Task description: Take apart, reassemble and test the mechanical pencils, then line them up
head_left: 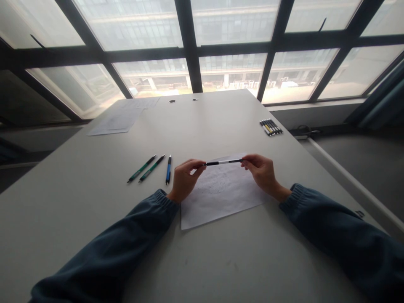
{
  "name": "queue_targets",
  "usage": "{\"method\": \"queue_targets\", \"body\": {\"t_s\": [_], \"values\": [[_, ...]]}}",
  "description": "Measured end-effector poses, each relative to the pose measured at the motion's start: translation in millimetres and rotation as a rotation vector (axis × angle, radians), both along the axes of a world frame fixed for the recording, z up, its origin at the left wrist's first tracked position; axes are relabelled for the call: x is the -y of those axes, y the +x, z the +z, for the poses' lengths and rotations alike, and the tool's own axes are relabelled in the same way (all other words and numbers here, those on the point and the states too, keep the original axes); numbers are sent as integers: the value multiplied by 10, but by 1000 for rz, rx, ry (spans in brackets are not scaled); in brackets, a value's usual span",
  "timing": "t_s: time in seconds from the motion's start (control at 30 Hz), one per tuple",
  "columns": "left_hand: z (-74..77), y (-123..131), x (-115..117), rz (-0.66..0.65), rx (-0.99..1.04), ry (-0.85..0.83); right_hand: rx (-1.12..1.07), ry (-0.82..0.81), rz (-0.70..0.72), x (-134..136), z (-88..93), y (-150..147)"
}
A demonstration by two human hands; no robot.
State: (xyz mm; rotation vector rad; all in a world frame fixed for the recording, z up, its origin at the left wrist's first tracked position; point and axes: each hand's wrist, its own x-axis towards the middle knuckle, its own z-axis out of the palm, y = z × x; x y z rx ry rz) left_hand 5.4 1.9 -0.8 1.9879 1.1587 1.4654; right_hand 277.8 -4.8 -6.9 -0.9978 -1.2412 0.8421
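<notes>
Between my two hands a black and white pen (224,162) is held level above a sheet of paper (217,206) with faint scribbles on it. My left hand (187,176) pinches the pen's left end between thumb and fingers. At the other end, my right hand (259,169) pinches the pen's right tip. Just left of my left hand lies a blue pen (168,170) on the table. Beside it are two green pens, one nearer (152,168) and one farther left (142,168), both slanted.
Several pens (271,127) lie side by side near the right edge of the white table (202,130). Other papers (116,120) rest at the far left. Two round holes show near the far edge, below the large windows. A pale rail (350,185) runs past the table's right side.
</notes>
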Motion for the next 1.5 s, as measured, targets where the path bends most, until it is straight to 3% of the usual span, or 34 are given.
{"method": "queue_targets", "body": {"t_s": [1.5], "values": [[15, 12, 18, -1, -8, -21, 10, 6, -15, 1, -9, 1]]}}
